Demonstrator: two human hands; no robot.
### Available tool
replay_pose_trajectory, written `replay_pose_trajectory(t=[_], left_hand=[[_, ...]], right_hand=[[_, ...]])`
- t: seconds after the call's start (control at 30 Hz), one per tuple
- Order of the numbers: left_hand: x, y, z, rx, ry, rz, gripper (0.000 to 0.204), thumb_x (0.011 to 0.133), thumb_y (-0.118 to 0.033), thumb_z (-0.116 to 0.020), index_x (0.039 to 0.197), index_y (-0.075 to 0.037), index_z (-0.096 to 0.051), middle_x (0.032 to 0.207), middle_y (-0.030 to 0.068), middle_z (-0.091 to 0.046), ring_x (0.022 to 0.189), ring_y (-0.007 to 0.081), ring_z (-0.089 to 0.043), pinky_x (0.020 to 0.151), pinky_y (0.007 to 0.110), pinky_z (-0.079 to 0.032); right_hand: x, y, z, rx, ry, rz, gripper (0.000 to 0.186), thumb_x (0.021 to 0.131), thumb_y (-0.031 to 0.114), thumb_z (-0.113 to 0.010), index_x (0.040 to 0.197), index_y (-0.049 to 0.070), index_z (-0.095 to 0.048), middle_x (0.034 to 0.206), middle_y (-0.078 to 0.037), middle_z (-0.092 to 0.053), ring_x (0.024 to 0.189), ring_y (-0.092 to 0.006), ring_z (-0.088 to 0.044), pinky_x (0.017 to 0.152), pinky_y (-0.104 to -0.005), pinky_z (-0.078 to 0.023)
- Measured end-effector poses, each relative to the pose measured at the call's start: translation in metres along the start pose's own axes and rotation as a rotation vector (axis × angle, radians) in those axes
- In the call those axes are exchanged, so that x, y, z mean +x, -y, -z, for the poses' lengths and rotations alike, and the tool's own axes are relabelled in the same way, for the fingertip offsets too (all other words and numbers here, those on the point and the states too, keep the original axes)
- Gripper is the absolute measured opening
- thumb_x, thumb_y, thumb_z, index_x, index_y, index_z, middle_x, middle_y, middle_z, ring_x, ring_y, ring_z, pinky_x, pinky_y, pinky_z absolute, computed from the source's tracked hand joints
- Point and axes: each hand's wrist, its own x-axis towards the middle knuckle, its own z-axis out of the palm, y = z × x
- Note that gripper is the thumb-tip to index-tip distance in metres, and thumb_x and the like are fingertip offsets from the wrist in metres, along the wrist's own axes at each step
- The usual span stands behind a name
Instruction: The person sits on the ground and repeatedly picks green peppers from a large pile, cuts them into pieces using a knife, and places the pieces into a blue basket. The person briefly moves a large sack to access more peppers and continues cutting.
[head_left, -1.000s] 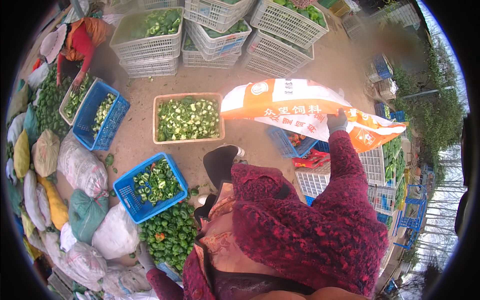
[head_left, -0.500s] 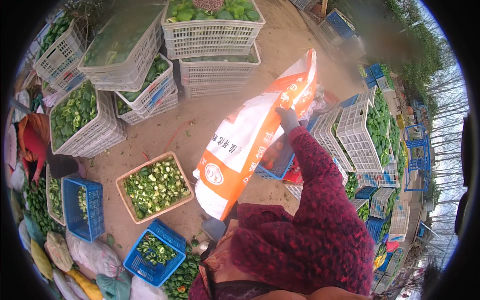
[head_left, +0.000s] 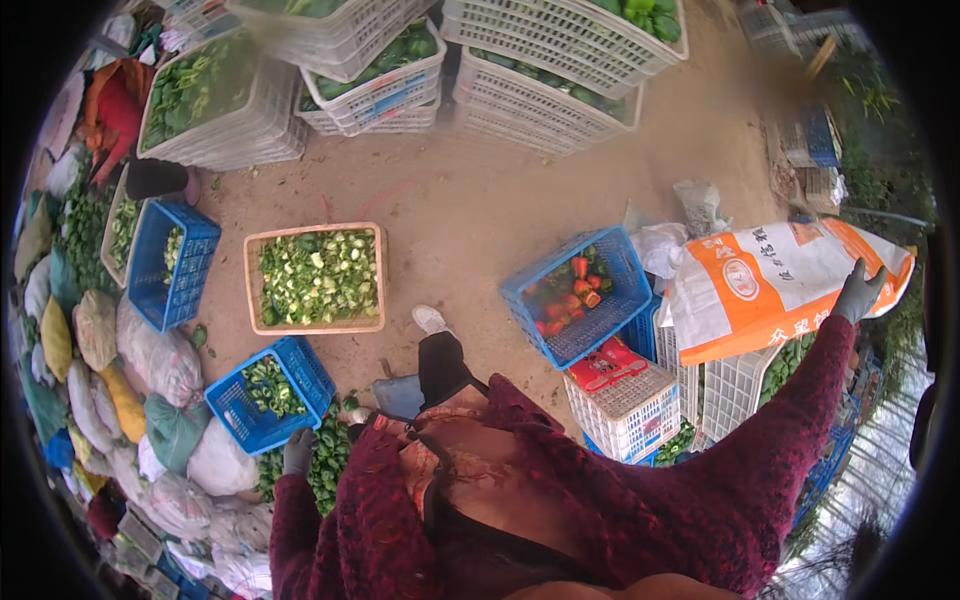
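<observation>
My right hand [head_left: 862, 290], in a grey glove, is at the far right against a white and orange woven sack [head_left: 780, 285]. Its fingers are spread at the sack's edge, not wrapped round it. The sack lies sloping across the white crates. My left hand [head_left: 298, 452], also gloved, hangs low beside the near corner of a blue basket [head_left: 225, 402]. Its fingers look stretched out, with nothing visible in them. Cut green peppers [head_left: 272, 388] lie in that basket, and a heap of whole green peppers [head_left: 330, 462] is next to the hand.
A tan crate [head_left: 315, 229] of chopped green peppers stands ahead on the dirt ground. Right of it is a blue crate [head_left: 508, 292] with red peppers. Stacked white crates [head_left: 545, 105] line the far side. Filled sacks [head_left: 215, 455] and another person [head_left: 120, 115] are at left.
The sack has swung from in front of me to the right onto the crates, and my right hand has opened at its edge. My left hand has come into view by the blue basket.
</observation>
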Motion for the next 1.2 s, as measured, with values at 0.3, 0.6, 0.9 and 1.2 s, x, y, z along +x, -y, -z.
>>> replay_pose_trajectory(t=[0.3, 0.6, 0.9, 1.2], left_hand=[[-0.086, 0.133, -0.009, -0.100, -0.311, 0.080, 0.040, 0.103, -0.030, -0.061, 0.129, 0.001, -0.065, 0.103, 0.0052, -0.073, 0.088, 0.0142, -0.066, 0.081, 0.029, -0.053], [-0.246, 0.331, -0.094, -0.550, -0.556, 0.397, 0.028, 0.102, -0.023, -0.060, 0.110, 0.001, -0.072, 0.090, 0.0042, -0.072, 0.076, 0.0140, -0.065, 0.071, 0.030, -0.053], [-0.198, 0.473, -0.129, 0.139, -0.319, 0.288, 0.050, 0.100, -0.044, -0.056, 0.131, -0.007, -0.068, 0.121, 0.0178, -0.073, 0.108, 0.0314, -0.071, 0.097, 0.041, -0.054], [-0.072, 0.554, 0.078, -0.278, -0.745, 0.030, 0.040, 0.103, -0.035, -0.052, 0.127, -0.008, -0.068, 0.111, 0.0155, -0.074, 0.102, 0.0336, -0.071, 0.089, 0.042, -0.055]], right_hand=[[-0.437, 0.352, -0.098, 0.729, 1.723, 0.525, 0.040, 0.104, 0.018, -0.060, 0.139, -0.001, -0.062, 0.129, -0.011, -0.070, 0.120, -0.0170, -0.063, 0.104, -0.0287, -0.047], [-0.535, 0.565, -0.090, 0.513, 1.585, 1.331, 0.042, 0.101, 0.024, -0.062, 0.139, 0.006, -0.063, 0.116, -0.015, -0.074, 0.093, -0.0210, -0.071, 0.082, -0.0348, -0.055], [-0.732, 0.727, 0.195, 1.003, 1.475, 2.157, 0.038, 0.093, 0.022, -0.067, 0.125, 0.002, -0.068, 0.116, -0.023, -0.071, 0.104, -0.0391, -0.069, 0.090, -0.0453, -0.055], [-0.961, 0.673, 0.422, 0.238, 1.540, 2.582, 0.048, 0.099, 0.041, -0.060, 0.138, 0.013, -0.065, 0.125, -0.023, -0.070, 0.114, -0.0388, -0.069, 0.099, -0.0452, -0.053]])
